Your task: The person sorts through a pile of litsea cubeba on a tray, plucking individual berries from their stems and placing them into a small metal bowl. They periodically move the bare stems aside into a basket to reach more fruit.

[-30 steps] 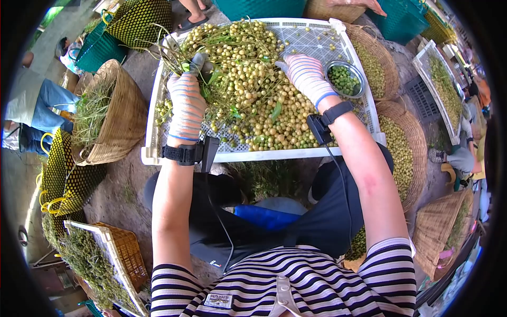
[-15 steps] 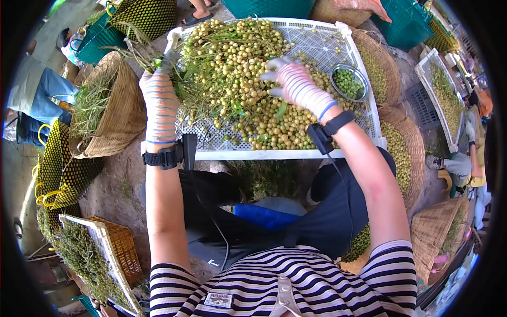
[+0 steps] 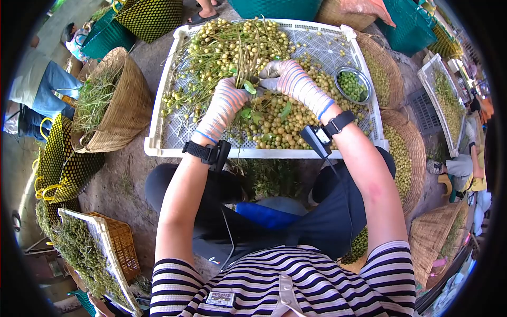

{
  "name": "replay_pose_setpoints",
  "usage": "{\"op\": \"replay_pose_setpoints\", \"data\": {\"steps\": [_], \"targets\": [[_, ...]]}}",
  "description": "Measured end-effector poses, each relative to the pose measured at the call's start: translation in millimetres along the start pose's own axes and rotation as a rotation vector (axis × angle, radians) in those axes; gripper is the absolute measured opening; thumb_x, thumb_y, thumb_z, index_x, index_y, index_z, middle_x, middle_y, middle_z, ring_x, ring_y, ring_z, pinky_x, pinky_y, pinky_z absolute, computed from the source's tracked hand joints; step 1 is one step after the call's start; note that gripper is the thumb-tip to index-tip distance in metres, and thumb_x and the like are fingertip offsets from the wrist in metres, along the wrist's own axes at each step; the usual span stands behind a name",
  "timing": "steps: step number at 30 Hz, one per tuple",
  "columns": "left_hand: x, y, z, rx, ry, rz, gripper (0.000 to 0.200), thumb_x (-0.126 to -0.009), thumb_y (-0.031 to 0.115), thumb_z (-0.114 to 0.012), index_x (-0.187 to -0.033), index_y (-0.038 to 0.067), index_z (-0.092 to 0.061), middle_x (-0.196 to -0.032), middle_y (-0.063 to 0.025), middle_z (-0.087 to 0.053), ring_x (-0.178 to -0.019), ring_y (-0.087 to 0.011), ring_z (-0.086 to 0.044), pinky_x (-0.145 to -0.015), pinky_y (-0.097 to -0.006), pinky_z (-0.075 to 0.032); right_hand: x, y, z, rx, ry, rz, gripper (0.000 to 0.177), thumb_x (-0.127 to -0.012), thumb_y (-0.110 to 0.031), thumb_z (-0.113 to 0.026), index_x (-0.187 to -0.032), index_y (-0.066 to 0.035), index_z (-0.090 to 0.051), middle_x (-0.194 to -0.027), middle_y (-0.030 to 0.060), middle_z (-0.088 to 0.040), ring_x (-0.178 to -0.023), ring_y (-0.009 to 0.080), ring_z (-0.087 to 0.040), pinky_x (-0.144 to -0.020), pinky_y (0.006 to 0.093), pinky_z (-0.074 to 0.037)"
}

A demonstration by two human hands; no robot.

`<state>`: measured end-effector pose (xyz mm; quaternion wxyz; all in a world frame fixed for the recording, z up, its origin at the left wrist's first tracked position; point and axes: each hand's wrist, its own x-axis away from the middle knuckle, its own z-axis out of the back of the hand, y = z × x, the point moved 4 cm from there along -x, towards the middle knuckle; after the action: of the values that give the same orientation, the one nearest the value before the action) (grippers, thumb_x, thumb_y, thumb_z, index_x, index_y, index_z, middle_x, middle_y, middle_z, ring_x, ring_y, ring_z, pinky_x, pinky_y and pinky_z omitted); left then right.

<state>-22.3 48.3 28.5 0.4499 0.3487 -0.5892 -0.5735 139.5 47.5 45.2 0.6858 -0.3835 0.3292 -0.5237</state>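
Observation:
Both my hands wear pale striped gloves and meet over a white perforated tray (image 3: 158,121) heaped with small round yellowish fruit (image 3: 280,113). My left hand (image 3: 229,103) is closed around a bunch of thin fruit stems (image 3: 245,55), which points away from me; a green leaf (image 3: 249,87) shows by its fingers. From the right, my right hand (image 3: 290,79) presses its curled fingers against the same stems, close to the left fingertips. What lies between the right fingertips is partly hidden. Fruit still on stems piles up at the tray's far left, loose fruit nearer the front.
A metal bowl of green fruit (image 3: 353,86) sits at the tray's right side. Wicker baskets of fruit (image 3: 393,150) stand to the right. On the left are a wicker basket of stems (image 3: 119,105) and a yellow-black woven basket (image 3: 68,166). Other people are at the sides.
My left hand has swung right with the stems, from the tray's left edge to the middle. My right hand has moved slightly, its spread fingers now curled in at the stems.

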Motion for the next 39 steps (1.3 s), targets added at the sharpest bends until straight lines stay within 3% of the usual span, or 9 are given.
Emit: {"op": "replay_pose_setpoints", "data": {"steps": [8,9,13,17,26,29,32,35,39], "targets": [[-21,-48,11,-0.186,-0.037,-0.196,0.005,-0.077,-0.001,-0.056,-0.077,0.003,-0.052,-0.060,0.0002,-0.053,-0.052,-0.0099,-0.048,-0.046,-0.0266,-0.040,11,-10,6,-0.308,-0.082,-0.110,0.028,-0.073,-0.012,-0.070,-0.096,0.000,-0.063,-0.080,0.0089,-0.066,-0.068,0.0138,-0.062,-0.059,0.0270,-0.050],[0,-19,-1,-0.794,-0.023,-0.514,0.007,-0.071,0.001,-0.058,-0.075,0.006,-0.054,-0.059,-0.0003,-0.052,-0.056,-0.0135,-0.052,-0.054,-0.0266,-0.041,12,-10,6,-0.309,-0.078,-0.110,0.028,-0.073,-0.012,-0.070,-0.096,0.000,-0.063,-0.080,0.0089,-0.066,-0.068,0.0138,-0.062,-0.059,0.0270,-0.050],[21,1,-12,-1.570,-0.061,-0.915,0.020,-0.060,0.004,-0.066,-0.078,0.004,-0.057,-0.061,-0.0080,-0.054,-0.064,-0.0223,-0.055,-0.062,-0.0288,-0.040,14,-16,11,-0.073,0.154,0.154,0.031,-0.070,-0.022,-0.074,-0.094,-0.004,-0.065,-0.081,0.0094,-0.066,-0.070,0.0132,-0.060,-0.066,0.0289,-0.049],[2,-22,-8,0.382,0.011,0.144,0.010,-0.077,0.007,-0.061,-0.085,0.000,-0.062,-0.075,-0.0052,-0.063,-0.061,-0.0150,-0.060,-0.055,-0.0286,-0.050,18,-19,25,0.070,-0.020,0.022,0.034,-0.068,-0.034,-0.076,-0.082,-0.005,-0.066,-0.070,0.0069,-0.064,-0.063,0.0120,-0.057,-0.061,0.0273,-0.047],[3,-17,-20,0.280,0.013,-0.094,0.009,-0.081,-0.001,-0.052,-0.086,-0.001,-0.059,-0.072,-0.0012,-0.058,-0.058,-0.0092,-0.053,-0.050,-0.0244,-0.045,41,-43,17,0.642,-0.119,-0.145,0.029,-0.070,-0.035,-0.063,-0.085,-0.011,-0.067,-0.071,0.0129,-0.063,-0.067,0.0271,-0.061,-0.066,0.0360,-0.049],[7,-26,-28,0.774,0.137,0.230,0.016,-0.085,0.004,-0.044,-0.089,-0.001,-0.058,-0.073,-0.0058,-0.060,-0.055,-0.0150,-0.054,-0.048,-0.0272,-0.046,38,-21,18,0.376,0.003,-0.147,0.025,-0.071,-0.029,-0.062,-0.084,-0.007,-0.066,-0.070,0.0133,-0.063,-0.066,0.0240,-0.061,-0.067,0.0340,-0.048],[5,-12,-30,0.451,0.138,0.087,0.015,-0.085,0.018,-0.049,-0.082,0.008,-0.059,-0.068,-0.0019,-0.059,-0.055,-0.0146,-0.055,-0.050,-0.0289,-0.045,40,7,32,-0.425,0.135,-0.260,0.019,-0.073,-0.023,-0.063,-0.075,-0.004,-0.063,-0.063,0.0034,-0.059,-0.055,0.0113,-0.053,-0.054,0.0254,-0.045],[6,-5,-36,0.404,0.213,0.084,0.027,-0.088,0.014,-0.037,-0.091,0.001,-0.060,-0.078,-0.0096,-0.063,-0.057,-0.0182,-0.057,-0.054,-0.0309,-0.048,51,21,69,-0.519,0.300,-0.254,0.023,-0.076,-0.029,-0.062,-0.074,-0.007,-0.063,-0.065,0.0016,-0.060,-0.055,0.0083,-0.054,-0.050,0.0201,-0.043],[11,3,-45,0.442,0.050,0.139,0.026,-0.089,0.016,-0.038,-0.091,0.001,-0.059,-0.079,-0.0088,-0.064,-0.058,-0.0179,-0.056,-0.055,-0.0307,-0.047,51,44,119,0.442,0.283,-0.481,0.047,-0.077,-0.039,-0.065,-0.105,-0.002,-0.061,-0.092,0.0126,-0.066,-0.078,0.0213,-0.062,-0.071,0.0297,-0.050]]}}
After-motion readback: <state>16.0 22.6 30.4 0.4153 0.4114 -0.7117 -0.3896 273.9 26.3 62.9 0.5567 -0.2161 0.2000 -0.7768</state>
